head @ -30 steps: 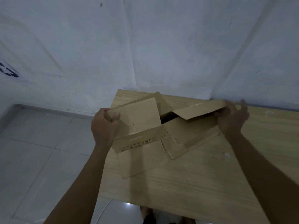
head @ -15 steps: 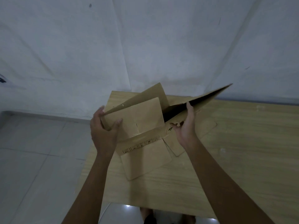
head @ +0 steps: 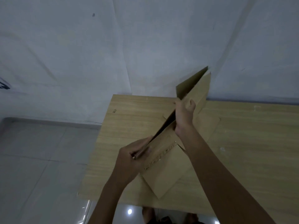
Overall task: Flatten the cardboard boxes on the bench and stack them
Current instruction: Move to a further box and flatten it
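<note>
One bench [head: 242,151], one box [head: 163,151] on it near its left end, nearly collapsed, long axis running diagonal from near-left up to far-right. Left hand [head: 131,160] pinches the near end, right hand [head: 184,117] grips mid-box, both fairly closed on the cardboard, so pretty much equally close.

Both hands [head: 183,115] grip the collapsing cardboard box [head: 163,152] over the bench [head: 242,159].

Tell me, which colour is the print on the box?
Dark, nearly black, on the brown box; the head view shows it best.
</note>
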Tool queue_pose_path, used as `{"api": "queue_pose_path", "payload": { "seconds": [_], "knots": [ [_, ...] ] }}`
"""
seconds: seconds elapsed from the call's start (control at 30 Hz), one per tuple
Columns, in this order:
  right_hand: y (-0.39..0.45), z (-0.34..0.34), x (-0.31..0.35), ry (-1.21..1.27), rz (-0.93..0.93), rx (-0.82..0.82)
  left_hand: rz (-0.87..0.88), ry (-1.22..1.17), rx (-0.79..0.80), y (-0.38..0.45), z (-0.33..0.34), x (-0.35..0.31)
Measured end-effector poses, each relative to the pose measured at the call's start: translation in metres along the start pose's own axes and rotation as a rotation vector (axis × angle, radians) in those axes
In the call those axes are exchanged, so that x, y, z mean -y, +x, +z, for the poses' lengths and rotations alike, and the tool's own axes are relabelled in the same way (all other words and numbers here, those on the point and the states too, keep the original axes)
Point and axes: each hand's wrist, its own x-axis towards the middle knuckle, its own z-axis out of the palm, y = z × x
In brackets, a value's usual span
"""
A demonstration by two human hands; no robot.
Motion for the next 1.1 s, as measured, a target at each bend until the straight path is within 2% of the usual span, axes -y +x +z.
{"api": "queue_pose_path", "payload": {
  "seconds": [0.13, 0.17, 0.23, 0.27, 0.33, 0.43, 0.5, 0.6, 0.7, 0.8, 0.93, 1.1],
  "knots": [
    [-0.006, -0.024, -0.004, -0.091, -0.055, -0.110, -0.030, -0.006, 0.416, -0.001, 0.019, -0.018],
    [-0.007, -0.030, -0.007, -0.145, -0.085, -0.146, -0.106, -0.078, 0.508, -0.002, 0.027, -0.018],
    [-0.005, -0.043, -0.010, -0.249, -0.143, -0.189, -0.389, -0.327, 0.565, -0.001, 0.037, -0.019],
    [-0.004, -0.048, -0.009, -0.282, -0.162, -0.197, -0.466, -0.445, 0.587, -0.001, 0.041, -0.012],
    [-0.001, -0.060, -0.008, -0.314, -0.173, -0.193, -0.450, -0.400, 0.555, -0.001, 0.046, 0.003],
    [-0.002, -0.076, -0.009, -0.253, -0.162, -0.166, -0.424, -0.155, 0.435, 0.019, 0.055, 0.019],
    [-0.010, -0.081, -0.002, -0.169, -0.146, -0.107, -0.478, -0.157, 0.404, 0.032, 0.064, 0.021],
    [-0.025, -0.085, 0.016, -0.048, -0.084, 0.072, -0.530, -0.259, 0.338, 0.050, 0.072, 0.015],
    [-0.027, -0.090, 0.024, 0.101, -0.002, 0.239, -0.406, -0.262, 0.210, 0.065, 0.073, 0.007],
    [-0.017, -0.090, 0.019, 0.117, 0.063, 0.244, -0.260, 0.026, 0.071, 0.067, 0.071, 0.011],
    [0.005, -0.097, -0.004, 0.030, 0.081, 0.186, -0.208, 0.476, 0.166, 0.057, 0.091, 0.025],
    [0.025, -0.134, -0.016, -0.126, 0.045, 0.118, -0.259, 0.490, 0.244, 0.063, 0.117, 0.051]
  ]
}}
